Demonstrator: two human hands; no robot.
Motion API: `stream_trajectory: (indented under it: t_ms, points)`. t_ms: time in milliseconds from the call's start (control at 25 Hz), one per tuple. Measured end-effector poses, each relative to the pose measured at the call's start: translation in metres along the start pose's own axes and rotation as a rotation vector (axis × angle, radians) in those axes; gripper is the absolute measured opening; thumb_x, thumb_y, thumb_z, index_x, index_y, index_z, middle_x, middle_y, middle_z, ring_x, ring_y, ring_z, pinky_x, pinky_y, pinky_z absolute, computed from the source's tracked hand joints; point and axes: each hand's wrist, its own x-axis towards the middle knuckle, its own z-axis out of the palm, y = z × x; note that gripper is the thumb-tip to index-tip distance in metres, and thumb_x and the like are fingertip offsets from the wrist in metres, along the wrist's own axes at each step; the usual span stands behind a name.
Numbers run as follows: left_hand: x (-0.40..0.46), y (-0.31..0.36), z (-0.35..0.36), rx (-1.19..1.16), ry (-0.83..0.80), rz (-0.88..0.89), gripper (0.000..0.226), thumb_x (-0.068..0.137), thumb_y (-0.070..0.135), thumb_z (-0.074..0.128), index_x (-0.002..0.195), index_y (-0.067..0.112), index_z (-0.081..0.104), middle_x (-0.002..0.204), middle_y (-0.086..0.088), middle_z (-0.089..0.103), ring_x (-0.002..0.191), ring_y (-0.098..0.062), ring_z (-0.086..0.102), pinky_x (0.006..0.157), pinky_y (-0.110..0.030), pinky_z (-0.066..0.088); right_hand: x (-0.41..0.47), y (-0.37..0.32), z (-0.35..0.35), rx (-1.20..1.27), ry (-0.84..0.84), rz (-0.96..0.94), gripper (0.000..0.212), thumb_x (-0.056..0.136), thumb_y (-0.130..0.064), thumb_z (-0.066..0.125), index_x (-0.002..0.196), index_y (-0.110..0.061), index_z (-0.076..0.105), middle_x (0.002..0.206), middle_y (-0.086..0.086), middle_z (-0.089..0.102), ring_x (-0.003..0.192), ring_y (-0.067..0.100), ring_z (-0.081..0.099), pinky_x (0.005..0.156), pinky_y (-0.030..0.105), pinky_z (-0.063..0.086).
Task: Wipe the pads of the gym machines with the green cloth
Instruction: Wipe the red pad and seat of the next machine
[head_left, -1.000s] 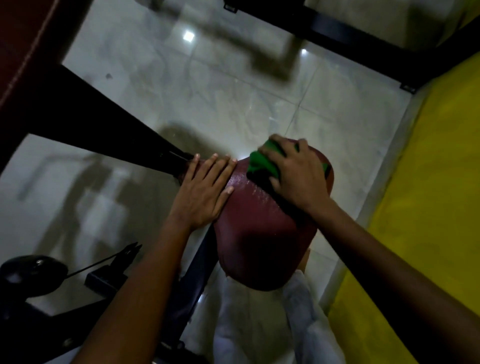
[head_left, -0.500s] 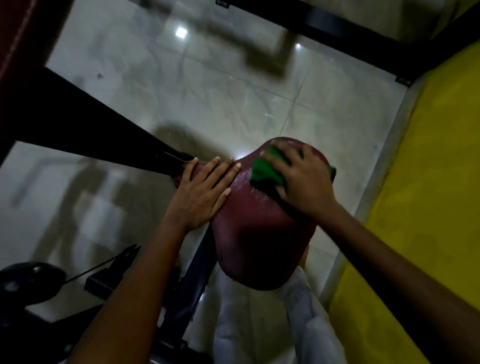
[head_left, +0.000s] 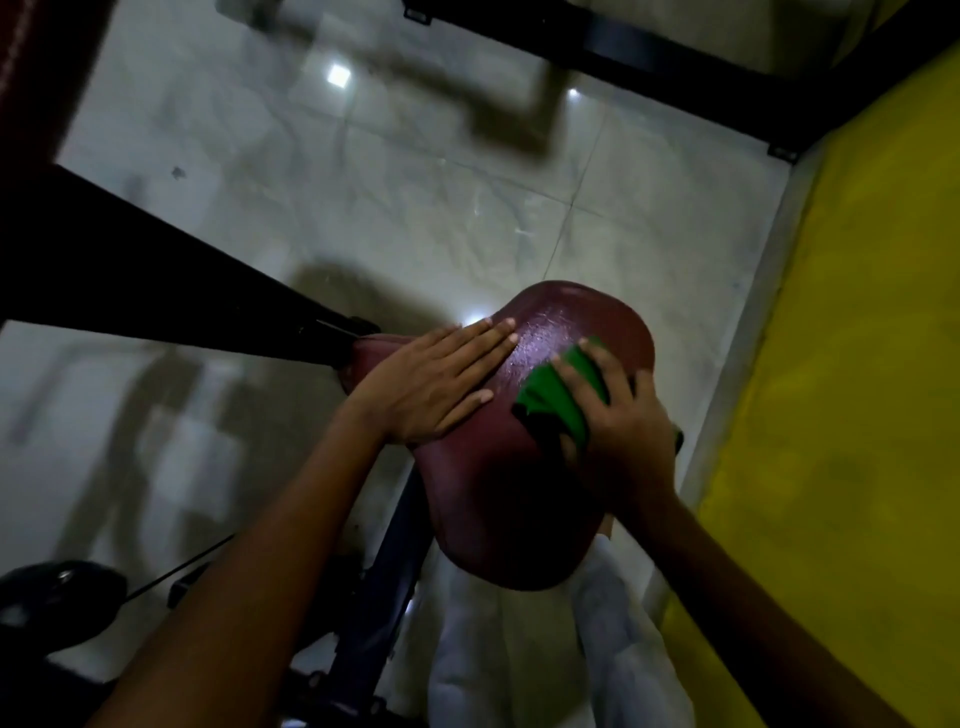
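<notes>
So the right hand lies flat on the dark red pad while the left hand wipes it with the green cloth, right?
Not quite: the hands are swapped. The head view shows the left hand flat on the dark red pad, while the right hand wipes it with the green cloth.

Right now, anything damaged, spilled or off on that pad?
Nothing stands out. The maroon vinyl seat pad looks intact, only a wet sheen near its far end. Left hand lies flat on it; right hand grips the green cloth against it.
</notes>
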Motion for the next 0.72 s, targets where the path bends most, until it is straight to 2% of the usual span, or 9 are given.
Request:
stream_trajectory:
  t_ms: [80, 160, 240, 360, 440, 520, 600, 640, 720]
  points:
    - [0.007, 0.0, 0.0, -0.009, -0.025, -0.002, 0.06, 0.1, 0.04, 0.028, 0.15, 0.006, 0.023, 0.156, -0.011, 0.022, 0.144, -0.022, 0.023, 0.115, -0.037, 0.022, 0.028, 0.008, -0.006, 0.023, -0.009, 0.096, 0.059, 0.075, -0.033, 0.058, 0.132, -0.019, 0.054, 0.138, 0.011, 0.049, 0.096, 0.038, 0.051, 0.066, 0.037, 0.051]
    - [0.007, 0.002, 0.001, -0.021, -0.028, -0.015, 0.06, 0.1, 0.039, 0.029, 0.15, 0.006, 0.023, 0.156, -0.011, 0.021, 0.144, -0.022, 0.02, 0.116, -0.038, 0.021, 0.049, 0.016, -0.007, 0.11, -0.03, 0.31, 0.064, 0.077, -0.028, 0.066, 0.138, -0.024, 0.046, 0.144, 0.003, 0.039, 0.11, 0.033, 0.044, 0.075, 0.037, 0.047]
    - [0.005, 0.001, 0.001, -0.044, -0.031, -0.004, 0.06, 0.1, 0.039, 0.029, 0.15, 0.006, 0.022, 0.156, -0.012, 0.021, 0.145, -0.022, 0.02, 0.116, -0.038, 0.022, 0.045, 0.011, -0.007, 0.131, 0.021, 0.412, 0.067, 0.076, -0.027, 0.069, 0.139, -0.024, 0.044, 0.145, 0.003, 0.038, 0.109, 0.032, 0.044, 0.077, 0.038, 0.048]
    - [0.007, -0.001, 0.0, -0.05, -0.033, 0.012, 0.06, 0.1, 0.04, 0.026, 0.15, 0.006, 0.021, 0.157, -0.012, 0.019, 0.145, -0.022, 0.018, 0.116, -0.039, 0.022, -0.006, -0.014, 0.0, 0.08, 0.066, 0.307, 0.069, 0.07, -0.027, 0.072, 0.135, -0.021, 0.049, 0.141, 0.01, 0.045, 0.093, 0.033, 0.049, 0.065, 0.035, 0.05]
    - [0.007, -0.002, 0.001, -0.053, -0.041, 0.019, 0.06, 0.101, 0.04, 0.024, 0.15, 0.005, 0.021, 0.157, -0.012, 0.019, 0.145, -0.023, 0.018, 0.116, -0.04, 0.023, -0.044, -0.025, 0.005, 0.087, 0.048, 0.167, 0.064, 0.074, -0.03, 0.064, 0.134, -0.022, 0.046, 0.141, 0.009, 0.042, 0.091, 0.031, 0.046, 0.06, 0.033, 0.048]
    - [0.006, -0.001, 0.002, -0.066, -0.036, 0.026, 0.06, 0.101, 0.04, 0.023, 0.149, 0.005, 0.021, 0.156, -0.013, 0.02, 0.145, -0.024, 0.02, 0.115, -0.04, 0.024, -0.048, -0.014, 0.006, 0.077, 0.053, 0.005, 0.054, 0.08, -0.035, 0.055, 0.132, -0.022, 0.047, 0.139, 0.009, 0.044, 0.087, 0.03, 0.045, 0.058, 0.032, 0.047]
    - [0.007, -0.001, 0.002, -0.074, -0.026, 0.019, 0.06, 0.101, 0.04, 0.024, 0.149, 0.004, 0.023, 0.156, -0.014, 0.022, 0.144, -0.024, 0.021, 0.116, -0.04, 0.024, -0.022, 0.009, 0.003, 0.018, 0.059, -0.058, 0.053, 0.079, -0.035, 0.056, 0.13, -0.021, 0.052, 0.136, 0.011, 0.051, 0.084, 0.032, 0.048, 0.056, 0.03, 0.045]
    - [0.007, -0.002, 0.002, -0.072, -0.025, 0.018, 0.06, 0.101, 0.039, 0.025, 0.149, 0.004, 0.023, 0.156, -0.014, 0.022, 0.144, -0.024, 0.021, 0.116, -0.039, 0.023, -0.004, 0.02, 0.001, 0.022, 0.061, 0.02, 0.056, 0.076, -0.031, 0.06, 0.13, -0.02, 0.053, 0.136, 0.011, 0.051, 0.087, 0.035, 0.05, 0.058, 0.03, 0.045]
    - [0.006, -0.001, 0.002, -0.066, -0.022, 0.016, 0.06, 0.101, 0.039, 0.025, 0.149, 0.004, 0.023, 0.156, -0.014, 0.021, 0.145, -0.024, 0.02, 0.117, -0.038, 0.021, 0.034, 0.041, -0.004, 0.149, 0.041, 0.307, 0.059, 0.076, -0.021, 0.065, 0.134, -0.02, 0.051, 0.139, 0.008, 0.047, 0.103, 0.036, 0.049, 0.071, 0.034, 0.046]
